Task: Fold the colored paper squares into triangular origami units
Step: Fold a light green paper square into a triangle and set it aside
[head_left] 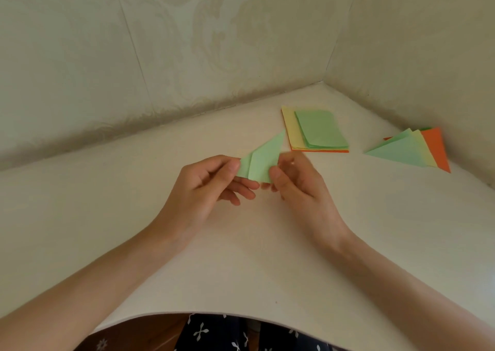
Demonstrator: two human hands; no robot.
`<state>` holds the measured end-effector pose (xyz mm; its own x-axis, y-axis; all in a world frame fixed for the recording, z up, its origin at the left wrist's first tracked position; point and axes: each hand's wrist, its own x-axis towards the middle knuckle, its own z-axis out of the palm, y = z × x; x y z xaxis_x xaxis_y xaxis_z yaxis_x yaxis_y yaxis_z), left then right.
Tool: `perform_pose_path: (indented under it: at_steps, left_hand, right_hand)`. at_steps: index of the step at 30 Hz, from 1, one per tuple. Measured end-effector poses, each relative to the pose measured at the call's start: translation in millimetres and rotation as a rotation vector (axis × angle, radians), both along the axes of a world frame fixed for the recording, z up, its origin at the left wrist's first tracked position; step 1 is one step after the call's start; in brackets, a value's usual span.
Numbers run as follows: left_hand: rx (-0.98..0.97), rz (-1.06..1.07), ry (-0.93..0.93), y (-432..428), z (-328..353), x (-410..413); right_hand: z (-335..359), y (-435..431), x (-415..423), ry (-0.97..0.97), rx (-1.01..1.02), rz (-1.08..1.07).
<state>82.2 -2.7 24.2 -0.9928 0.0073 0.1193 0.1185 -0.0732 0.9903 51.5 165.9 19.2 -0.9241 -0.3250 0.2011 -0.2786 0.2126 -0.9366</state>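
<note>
Just past the middle of my view, toward 12 o'clock from the wrists, a pale green paper piece (258, 163) is held between both hands over the cream counter (241, 257). It is partly folded: a long narrow point runs up toward 1 o'clock, a straight crease crosses it near the left end, and a small flap lies folded over on that side. The left hand (206, 187) pinches the left end, its fingers (231, 167) curled, with the thumb on top and the others beneath. The right hand (294, 182) pinches the lower right edge in the same way, thumb on the near face. I cannot tell whether the paper touches the counter.

At 2 o'clock from the hands lies a flat stack of paper squares (316, 131), with green sheets on top, yellow under them and an orange edge at the bottom. At 3 o'clock, well apart from the stack, rests a fanned pile of folded triangles (409, 149) in green, yellow and orange, near the patterned wall (187, 42). At 6 o'clock, dark fabric (214, 334) with small white marks shows below the counter's edge.
</note>
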Motion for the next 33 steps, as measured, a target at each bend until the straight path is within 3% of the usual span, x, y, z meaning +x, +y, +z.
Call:
perform_pose_path:
  at_steps: [5, 8, 15, 22, 33]
  left_hand:
    - [-0.16, 0.032, 0.096, -6, 0, -3]
    - [-0.199, 0.051, 0.092, -10, -2, -6]
    - [-0.117, 0.052, 0.047, -18, -4, -13]
    - [-0.155, -0.168, 0.042, -32, -6, -13]
    - [-0.181, -0.099, -0.012, -25, -1, -11]
  right_hand:
    - [8, 10, -8, 0.116, -0.029, 0.155]
    - [5, 12, -11, 0.07, -0.015, 0.188]
    - [4, 11, -11, -0.07, -0.186, 0.245]
    - [4, 15, -15, -0.165, -0.375, 0.205]
    - [4, 14, -13, -0.134, -0.311, 0.194]
